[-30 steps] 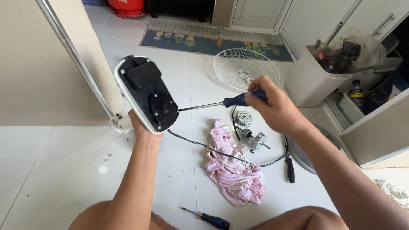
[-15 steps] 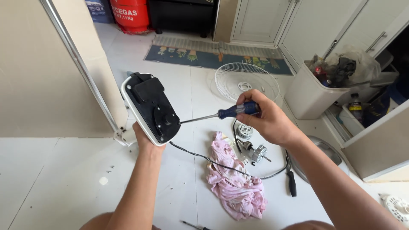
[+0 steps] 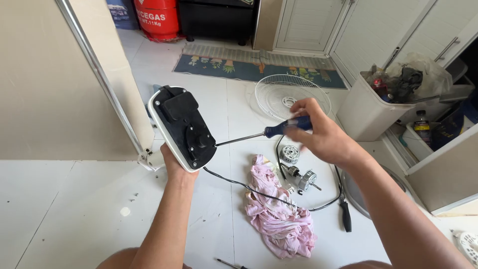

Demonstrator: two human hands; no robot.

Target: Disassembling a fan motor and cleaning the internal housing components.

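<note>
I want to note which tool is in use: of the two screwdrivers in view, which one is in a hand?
The blue-handled screwdriver, held by the right hand, tip at the fan base. The other screwdriver lies untouched on the floor.

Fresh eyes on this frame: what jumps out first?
The white fan housing with a black back plate, held up at centre-left by the left hand. The right hand holds a blue-handled screwdriver with its tip at the plate. Below on the floor lie a pink rag and a small motor.
</note>
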